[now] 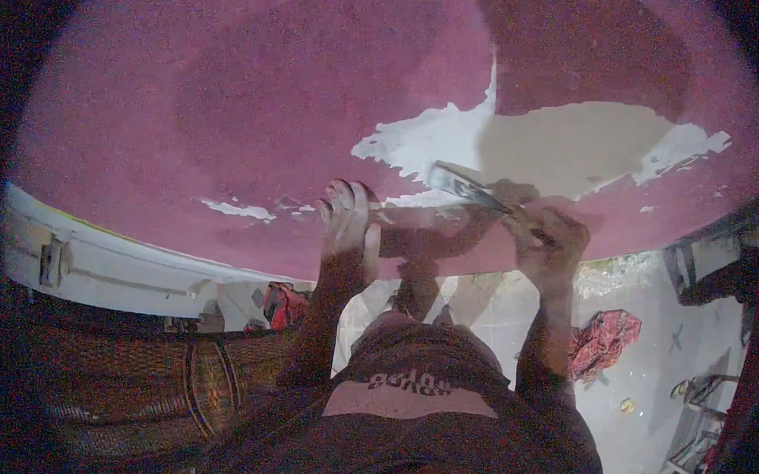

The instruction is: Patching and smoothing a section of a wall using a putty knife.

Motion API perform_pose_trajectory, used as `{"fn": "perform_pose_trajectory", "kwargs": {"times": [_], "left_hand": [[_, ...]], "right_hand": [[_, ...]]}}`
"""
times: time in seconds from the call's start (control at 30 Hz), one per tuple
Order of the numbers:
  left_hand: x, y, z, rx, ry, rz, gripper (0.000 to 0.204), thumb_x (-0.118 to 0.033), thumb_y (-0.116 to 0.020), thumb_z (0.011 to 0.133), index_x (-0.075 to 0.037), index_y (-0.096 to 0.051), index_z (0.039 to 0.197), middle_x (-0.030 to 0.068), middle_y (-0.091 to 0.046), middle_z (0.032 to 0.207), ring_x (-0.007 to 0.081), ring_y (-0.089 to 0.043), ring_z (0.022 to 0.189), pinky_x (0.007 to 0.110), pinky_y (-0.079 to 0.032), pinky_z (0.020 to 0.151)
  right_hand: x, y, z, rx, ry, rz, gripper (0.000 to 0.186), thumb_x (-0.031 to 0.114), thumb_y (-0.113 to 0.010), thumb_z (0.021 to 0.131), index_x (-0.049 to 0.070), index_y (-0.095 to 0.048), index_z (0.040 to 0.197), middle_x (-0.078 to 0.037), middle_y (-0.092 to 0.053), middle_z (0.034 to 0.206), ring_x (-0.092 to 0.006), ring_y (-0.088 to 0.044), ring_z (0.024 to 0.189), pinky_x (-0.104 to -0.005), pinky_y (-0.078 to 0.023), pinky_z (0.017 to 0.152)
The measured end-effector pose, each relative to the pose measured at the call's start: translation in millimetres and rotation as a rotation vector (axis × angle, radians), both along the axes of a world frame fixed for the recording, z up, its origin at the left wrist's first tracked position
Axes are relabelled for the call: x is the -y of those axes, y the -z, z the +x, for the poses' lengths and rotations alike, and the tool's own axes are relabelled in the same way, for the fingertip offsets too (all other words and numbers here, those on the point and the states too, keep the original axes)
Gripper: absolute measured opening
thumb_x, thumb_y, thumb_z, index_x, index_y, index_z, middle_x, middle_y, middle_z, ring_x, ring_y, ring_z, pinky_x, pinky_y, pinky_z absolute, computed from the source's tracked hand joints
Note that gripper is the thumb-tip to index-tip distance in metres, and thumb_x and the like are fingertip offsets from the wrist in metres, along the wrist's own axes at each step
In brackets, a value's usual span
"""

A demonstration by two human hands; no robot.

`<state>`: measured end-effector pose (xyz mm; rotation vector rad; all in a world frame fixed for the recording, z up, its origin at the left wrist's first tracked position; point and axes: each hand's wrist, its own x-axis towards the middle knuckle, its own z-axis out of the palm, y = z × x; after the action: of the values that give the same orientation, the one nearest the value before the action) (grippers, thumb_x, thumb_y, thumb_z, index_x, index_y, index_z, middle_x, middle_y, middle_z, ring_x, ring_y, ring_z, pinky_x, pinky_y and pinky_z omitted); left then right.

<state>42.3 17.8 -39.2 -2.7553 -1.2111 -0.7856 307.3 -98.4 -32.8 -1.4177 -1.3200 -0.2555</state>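
Note:
In front of me is a pink wall (258, 116) with jagged white patches (433, 143) where the pink coat is gone. My right hand (551, 239) is closed around a scraper (461, 183) with a flat metal blade. The blade lies at the lower edge of the large white patch and points up and left; its handle is mostly hidden in my fingers. Left of it, my left hand (347, 219) has its fingers stretched out against the pink surface, holding nothing. Shadows of my arms and head fall across the wall.
Red checked cloth (606, 341) lies on the pale floor (632, 430) at right, near a ladder-like frame (699, 432). A woven brown panel or seat (124, 378) fills the lower left. Beside it are a red item (285, 305) and a white ledge (119, 274).

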Motion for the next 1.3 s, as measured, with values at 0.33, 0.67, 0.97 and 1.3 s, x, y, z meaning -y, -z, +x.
{"fn": "perform_pose_trajectory", "kwargs": {"times": [0.33,0.67,0.97,1.3], "left_hand": [[5,-2,-3,0.066,0.018,-0.021,0.060,-0.015,-0.045,0.086,0.011,-0.026,0.137,0.0394,-0.025,0.138,0.0555,-0.020,0.130,0.060,-0.014,0.108],[7,0,-8,-0.088,-0.010,-0.092,0.061,-0.014,-0.048,0.086,0.008,-0.026,0.139,0.0368,-0.026,0.140,0.0527,-0.021,0.132,0.060,-0.014,0.108],[3,3,0,0.003,0.034,-0.047,0.060,-0.014,-0.047,0.087,0.010,-0.026,0.138,0.0400,-0.024,0.138,0.0543,-0.017,0.132,0.065,-0.011,0.106],[5,1,-4,-0.032,0.043,-0.074,0.058,-0.013,-0.048,0.086,0.010,-0.028,0.136,0.0396,-0.029,0.135,0.0560,-0.023,0.128,0.063,-0.013,0.106]], "right_hand": [[13,-9,0,0.151,0.023,-0.136,0.011,0.008,-0.077,0.070,0.004,-0.068,0.075,-0.008,-0.067,0.069,-0.0171,-0.065,0.061,-0.0269,-0.050,0.053],[15,0,-18,0.076,0.029,-0.021,0.010,0.006,-0.076,0.071,0.005,-0.066,0.074,-0.007,-0.065,0.067,-0.0180,-0.062,0.055,-0.0274,-0.048,0.048],[21,95,-13,-0.358,-0.124,0.024,0.013,0.000,-0.074,0.073,0.002,-0.062,0.071,-0.007,-0.061,0.064,-0.0073,-0.050,0.052,-0.0230,-0.040,0.048],[-3,82,-34,-0.248,-0.130,0.103,0.014,-0.001,-0.074,0.073,0.001,-0.060,0.072,-0.010,-0.064,0.070,-0.0113,-0.058,0.058,-0.0232,-0.045,0.052]]}}
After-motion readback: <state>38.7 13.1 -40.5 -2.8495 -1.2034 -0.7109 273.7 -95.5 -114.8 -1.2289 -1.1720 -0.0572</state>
